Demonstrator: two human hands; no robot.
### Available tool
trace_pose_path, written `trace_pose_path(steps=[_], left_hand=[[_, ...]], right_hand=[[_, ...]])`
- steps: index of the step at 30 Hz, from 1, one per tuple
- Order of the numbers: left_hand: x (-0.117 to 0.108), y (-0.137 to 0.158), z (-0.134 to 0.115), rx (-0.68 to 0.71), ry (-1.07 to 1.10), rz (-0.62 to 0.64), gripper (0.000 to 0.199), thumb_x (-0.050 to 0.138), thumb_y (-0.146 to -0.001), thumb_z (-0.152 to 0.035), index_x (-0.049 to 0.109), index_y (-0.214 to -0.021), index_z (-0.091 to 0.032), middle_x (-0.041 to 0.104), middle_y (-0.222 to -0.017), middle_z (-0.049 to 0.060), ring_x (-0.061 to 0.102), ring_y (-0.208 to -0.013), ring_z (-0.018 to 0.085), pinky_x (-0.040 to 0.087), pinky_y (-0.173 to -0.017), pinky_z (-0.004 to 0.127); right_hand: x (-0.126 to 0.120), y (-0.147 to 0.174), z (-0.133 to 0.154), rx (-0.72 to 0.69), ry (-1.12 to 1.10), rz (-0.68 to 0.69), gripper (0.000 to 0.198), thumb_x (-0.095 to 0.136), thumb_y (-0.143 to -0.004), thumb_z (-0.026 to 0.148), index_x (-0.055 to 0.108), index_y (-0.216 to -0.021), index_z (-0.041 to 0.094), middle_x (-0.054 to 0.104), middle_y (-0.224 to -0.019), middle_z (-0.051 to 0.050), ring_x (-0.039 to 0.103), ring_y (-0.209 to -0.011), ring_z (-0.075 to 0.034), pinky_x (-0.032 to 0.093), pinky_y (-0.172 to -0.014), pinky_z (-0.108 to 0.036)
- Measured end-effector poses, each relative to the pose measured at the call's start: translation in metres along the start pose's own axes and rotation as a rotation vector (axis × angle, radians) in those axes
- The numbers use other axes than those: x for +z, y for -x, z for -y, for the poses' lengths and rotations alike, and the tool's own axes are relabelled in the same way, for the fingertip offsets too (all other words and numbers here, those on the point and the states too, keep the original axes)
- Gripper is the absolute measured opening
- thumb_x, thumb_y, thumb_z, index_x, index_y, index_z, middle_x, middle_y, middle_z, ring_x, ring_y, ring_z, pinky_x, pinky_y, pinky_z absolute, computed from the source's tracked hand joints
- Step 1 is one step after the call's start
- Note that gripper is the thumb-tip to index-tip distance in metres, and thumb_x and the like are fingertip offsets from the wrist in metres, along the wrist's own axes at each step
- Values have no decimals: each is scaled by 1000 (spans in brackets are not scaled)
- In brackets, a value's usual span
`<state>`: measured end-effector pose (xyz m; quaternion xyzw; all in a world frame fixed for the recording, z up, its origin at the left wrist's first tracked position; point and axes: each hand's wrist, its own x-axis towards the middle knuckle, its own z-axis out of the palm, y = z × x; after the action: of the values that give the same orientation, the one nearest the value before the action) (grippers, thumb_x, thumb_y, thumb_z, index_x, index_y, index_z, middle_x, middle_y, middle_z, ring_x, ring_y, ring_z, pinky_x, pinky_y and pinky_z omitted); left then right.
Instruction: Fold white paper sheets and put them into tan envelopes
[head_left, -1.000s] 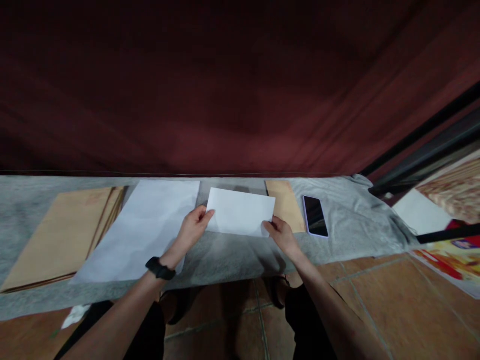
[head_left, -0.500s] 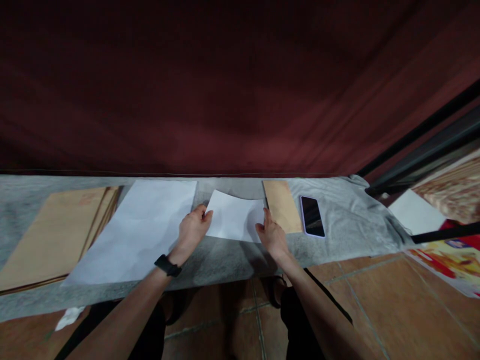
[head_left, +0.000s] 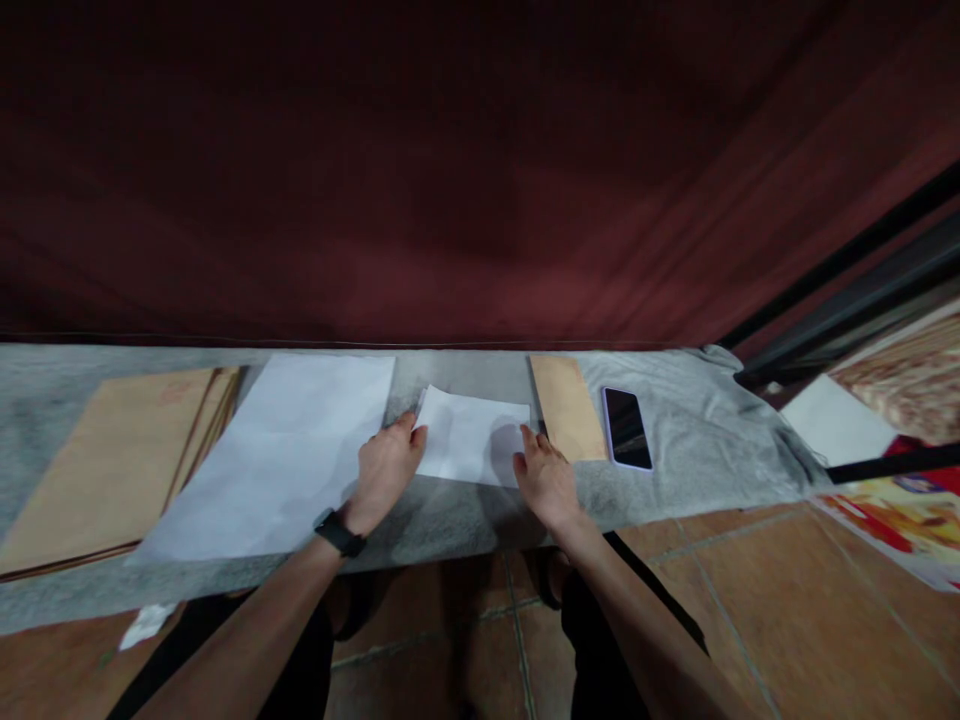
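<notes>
Small white paper [head_left: 469, 442]: lying on grey cloth [head_left: 701, 450], long edges roughly level, left edge showing signs of more than one layer. Folded or merely stacked: cannot tell.

Left hand [head_left: 388, 462]: at 9 o'clock of the paper, thumb and curled fingers apparently closed on the left edge. Right hand [head_left: 546, 478]: at 4 o'clock, forefinger tip touching near the right edge, thumb set apart from it. Pinch beneath the paper: cannot tell.

Surroundings, taken from the same centre. At 9 o'clock, beyond the left hand: large white sheet [head_left: 300, 455], then stack of brown paper [head_left: 120, 450]. Between 2 and 3 o'clock, just beside the right hand: small brown piece [head_left: 568, 405]. At 3 o'clock, farther out: phone [head_left: 627, 428], screen upward.

Risks, in judgement. Slippage or skewing of layers, from firmer pressure at 4 o'clock than at 9 o'clock. Crooked crease, from pressing with layers misaligned. Wrinkling, from soft cloth giving way under the fingertips. Disturbance of the small brown piece, from an outward sweep of the right hand toward 2 o'clock. Dragging of the large white sheet, from contact with the left wrist.
</notes>
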<state>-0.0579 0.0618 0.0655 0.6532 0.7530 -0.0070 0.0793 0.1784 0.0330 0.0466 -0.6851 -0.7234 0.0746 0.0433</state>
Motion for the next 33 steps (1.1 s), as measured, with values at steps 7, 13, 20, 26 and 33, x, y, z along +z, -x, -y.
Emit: trace_pose_path(steps=[7, 13, 20, 26, 33], left_hand=[[2, 0, 0, 16, -19, -17, 39, 34, -101, -39, 62, -117, -18, 77, -93, 14, 74, -86, 29, 49, -69, 33], [3, 3, 8, 18, -3, 29, 36, 35, -100, -41, 64, -111, -21, 77, -94, 11, 74, -87, 26, 49, -68, 31], [0, 11, 9, 27, 14, 51, 36, 39, -99, -33, 57, -125, -16, 76, -97, 14, 74, -90, 27, 51, -72, 32], [0, 25, 7, 96, 12, -131, 38, 37, -99, -28, 53, -129, -10, 71, -108, 20, 70, -101, 32, 51, -90, 43], [48, 28, -19, 536, 213, -263, 56, 33, -103, -40, 34, -153, -15, 35, -162, 16, 24, -153, 29, 24, -123, 51]], right_hand=[[6, 7, 21, -167, -91, -197, 52, 43, -100, 24, 42, -151, 13, 45, -153, -20, 45, -135, -34, 42, -109, -53], [26, 2, 42, -328, -220, -149, 55, 37, -103, 29, 36, -155, 12, 32, -163, -13, 27, -151, -27, 32, -121, -47], [43, -2, 57, -365, -190, -106, 56, 32, -106, 35, 32, -157, 10, 31, -164, -13, 25, -153, -23, 29, -123, -45], [49, 3, 60, -355, -133, -135, 54, 37, -106, 37, 37, -155, 15, 33, -163, -12, 31, -150, -26, 27, -123, -49], [51, 5, 61, -381, -66, -117, 58, 36, -101, 20, 29, -158, 13, 29, -164, -12, 26, -152, -25, 23, -124, -49]])
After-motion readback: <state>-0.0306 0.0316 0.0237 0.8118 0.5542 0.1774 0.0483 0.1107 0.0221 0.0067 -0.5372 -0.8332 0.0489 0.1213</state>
